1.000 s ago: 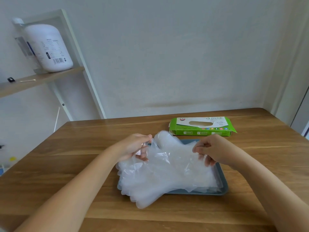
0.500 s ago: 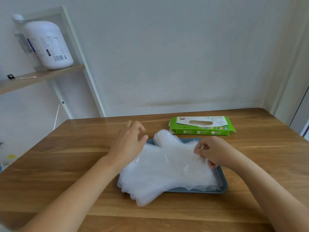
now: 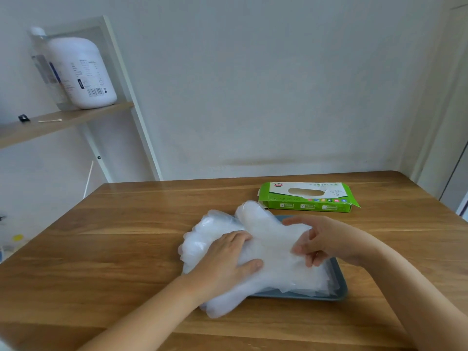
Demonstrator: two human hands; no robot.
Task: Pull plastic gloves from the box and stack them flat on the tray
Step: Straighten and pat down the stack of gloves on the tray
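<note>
Here, the left hand [image 3: 228, 259] lies flat, fingers straight, pressing down on the stack of clear plastic gloves [image 3: 268, 236]. The right hand [image 3: 329, 239] pinches the top glove's edge between thumb and curled fingers, with its index finger stretched out over the plastic. The stack rests on the grey tray [image 3: 340, 287], its fingertip ends spilling over the tray's left edge onto the wooden worktop [image 3: 126, 249]. The green glove box [image 3: 306, 200] lies flat just behind the tray. A white bottle [image 3: 83, 72] stands on the shelf [image 3: 63, 120] at far left.
</note>
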